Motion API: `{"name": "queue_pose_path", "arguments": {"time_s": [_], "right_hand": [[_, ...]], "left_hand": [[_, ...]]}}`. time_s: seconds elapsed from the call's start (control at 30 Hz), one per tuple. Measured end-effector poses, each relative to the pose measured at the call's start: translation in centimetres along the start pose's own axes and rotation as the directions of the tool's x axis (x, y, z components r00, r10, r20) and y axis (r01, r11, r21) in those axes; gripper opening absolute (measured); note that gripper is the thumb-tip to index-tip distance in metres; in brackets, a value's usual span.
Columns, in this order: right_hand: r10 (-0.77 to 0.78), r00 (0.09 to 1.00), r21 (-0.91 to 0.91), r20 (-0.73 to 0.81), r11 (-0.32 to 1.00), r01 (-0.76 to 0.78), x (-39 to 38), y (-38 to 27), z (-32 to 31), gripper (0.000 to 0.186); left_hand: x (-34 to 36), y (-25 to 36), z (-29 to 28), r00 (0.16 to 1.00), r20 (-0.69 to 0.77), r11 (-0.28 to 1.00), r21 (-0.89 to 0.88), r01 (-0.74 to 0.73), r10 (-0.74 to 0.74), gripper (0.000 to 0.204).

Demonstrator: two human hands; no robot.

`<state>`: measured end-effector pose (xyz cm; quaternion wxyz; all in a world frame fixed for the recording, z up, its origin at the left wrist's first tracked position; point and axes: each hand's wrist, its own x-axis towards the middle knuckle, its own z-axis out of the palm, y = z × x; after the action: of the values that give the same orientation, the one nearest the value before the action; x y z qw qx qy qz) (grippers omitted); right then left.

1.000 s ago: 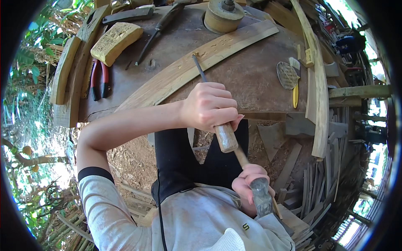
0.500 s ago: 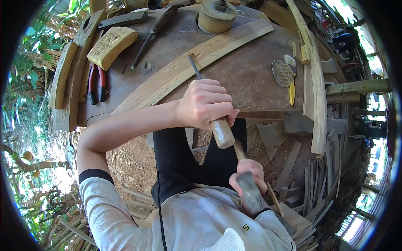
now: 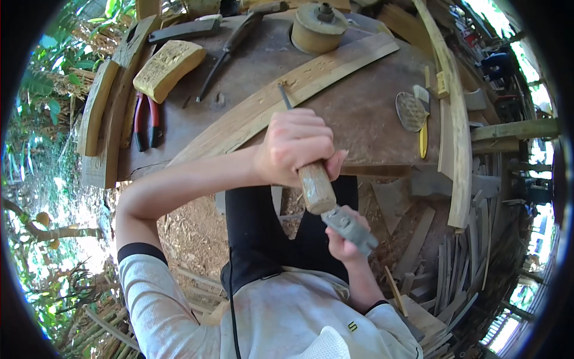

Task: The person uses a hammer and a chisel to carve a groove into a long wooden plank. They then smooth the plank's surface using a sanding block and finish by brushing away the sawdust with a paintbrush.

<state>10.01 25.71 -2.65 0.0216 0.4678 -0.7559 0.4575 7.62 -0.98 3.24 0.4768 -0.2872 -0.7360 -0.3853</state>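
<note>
My left hand (image 3: 297,139) is closed round the wooden handle (image 3: 315,188) of a chisel, whose thin metal blade (image 3: 285,97) angles forward onto a long, curved pale plank (image 3: 341,66). Below the handle's butt, my right hand (image 3: 339,248) grips a hammer, its grey metal head (image 3: 350,228) at or very near the butt; I cannot tell if they touch. The plank lies diagonally across a worn brown tabletop (image 3: 359,113).
Red-handled pliers (image 3: 154,128), a yellow block (image 3: 167,69) and a long dark tool (image 3: 224,57) lie left. A round weight (image 3: 318,30) stands at the back. A brush (image 3: 424,134), an oval mesh object (image 3: 409,110) and long timber (image 3: 455,149) sit right. Scrap strips (image 3: 448,275) fill the lower right.
My right hand and the hammer have moved up and left to the butt of the chisel handle. My left hand holds the chisel in nearly the same place.
</note>
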Motion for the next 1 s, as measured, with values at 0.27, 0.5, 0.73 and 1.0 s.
{"name": "queue_pose_path", "arguments": {"time_s": [0.27,0.5,0.73,1.0], "right_hand": [[0.228,0.97,0.546,-0.088,0.825,-0.144,5.7,0.4,-0.8,0.024],[0.376,0.903,0.58,0.207,0.696,-0.423,16.5,1.6,0.9,0.033],[0.439,0.87,0.574,0.223,0.663,-0.481,17.4,3.7,2.6,0.038],[0.45,0.882,0.509,0.144,0.73,-0.456,17.3,2.9,2.9,0.038]], "left_hand": [[3.0,-2.5,-3.6,0.757,-0.361,0.833,-0.339,0.438,-0.545,0.033],[7.5,-5.2,-6.8,0.623,-0.345,0.696,-0.518,0.497,-0.702,0.036],[9.2,-0.9,-7.9,0.892,-0.081,0.88,0.14,0.453,-0.446,0.03],[2.0,-4.2,-8.9,0.689,0.482,0.746,0.653,0.128,-0.541,0.034]]}}
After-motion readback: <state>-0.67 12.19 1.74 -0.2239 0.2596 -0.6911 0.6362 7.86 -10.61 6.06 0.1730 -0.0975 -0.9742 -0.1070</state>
